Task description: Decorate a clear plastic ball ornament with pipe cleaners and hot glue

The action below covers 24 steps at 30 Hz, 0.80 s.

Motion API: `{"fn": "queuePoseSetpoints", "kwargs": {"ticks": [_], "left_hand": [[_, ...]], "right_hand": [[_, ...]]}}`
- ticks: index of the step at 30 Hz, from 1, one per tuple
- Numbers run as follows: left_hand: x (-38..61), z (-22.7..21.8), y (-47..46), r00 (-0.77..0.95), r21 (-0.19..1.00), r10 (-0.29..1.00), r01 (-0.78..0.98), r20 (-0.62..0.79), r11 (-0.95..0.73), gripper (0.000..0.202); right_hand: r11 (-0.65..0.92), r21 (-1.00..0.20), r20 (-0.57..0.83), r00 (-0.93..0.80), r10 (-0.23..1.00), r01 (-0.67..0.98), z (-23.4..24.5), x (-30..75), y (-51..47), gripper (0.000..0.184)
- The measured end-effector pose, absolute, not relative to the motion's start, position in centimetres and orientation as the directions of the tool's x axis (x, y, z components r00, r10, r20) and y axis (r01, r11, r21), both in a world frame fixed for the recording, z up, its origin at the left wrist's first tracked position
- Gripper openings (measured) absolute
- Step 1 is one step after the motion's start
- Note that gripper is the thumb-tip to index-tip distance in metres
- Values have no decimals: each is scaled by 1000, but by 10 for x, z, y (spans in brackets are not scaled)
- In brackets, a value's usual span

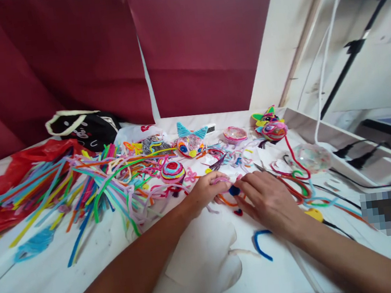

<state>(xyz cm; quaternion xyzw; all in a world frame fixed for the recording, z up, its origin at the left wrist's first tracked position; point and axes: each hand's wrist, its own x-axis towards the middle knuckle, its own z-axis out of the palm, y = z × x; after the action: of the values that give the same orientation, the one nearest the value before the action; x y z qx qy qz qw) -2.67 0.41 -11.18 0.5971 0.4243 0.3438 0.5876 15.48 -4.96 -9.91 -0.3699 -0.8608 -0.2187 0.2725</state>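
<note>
My left hand (206,191) is closed on the lilac side of a small pipe-cleaner craft (224,184). From the other side, the fingers of my right hand (268,201) are closed at a dark blue coiled piece (235,190) on its front. An orange strand curves below the craft, and my fingers hide much of the rest. A small red and blue bit (238,212) lies just under it on the white table. Nearer to me, a bent blue pipe cleaner (262,248) rests beside my right wrist.
Loose pipe cleaners (104,180) spread over a red plastic bag (41,154) at left. Behind my hands stand a blue-eared figure (190,144), a clear pink-rimmed bowl (235,134) and a green-eared figure (271,126). A yellow-handled tool (314,215) with a cord lies at right.
</note>
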Motion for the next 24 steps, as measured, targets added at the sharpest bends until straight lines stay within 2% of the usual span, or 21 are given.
{"fn": "queuePoseSetpoints", "kwargs": {"ticks": [4, 12, 18, 24], "left_hand": [[-28, -114, 6, 401, 993, 911, 101, -96, 61, 39], [-28, -113, 5, 403, 992, 910, 107, -98, 60, 41], [-28, -115, 7, 421, 992, 901, 109, -108, 68, 38], [-29, -117, 8, 429, 990, 895, 115, -119, 77, 35]], "right_hand": [[645, 162, 643, -576, 505, 747, -99, 155, -51, 17], [673, 26, 645, -527, 553, 739, -99, 156, -50, 16], [694, -148, 612, -486, 624, 705, -100, 158, -49, 15], [696, -248, 594, -462, 659, 674, -101, 159, -48, 13]]}}
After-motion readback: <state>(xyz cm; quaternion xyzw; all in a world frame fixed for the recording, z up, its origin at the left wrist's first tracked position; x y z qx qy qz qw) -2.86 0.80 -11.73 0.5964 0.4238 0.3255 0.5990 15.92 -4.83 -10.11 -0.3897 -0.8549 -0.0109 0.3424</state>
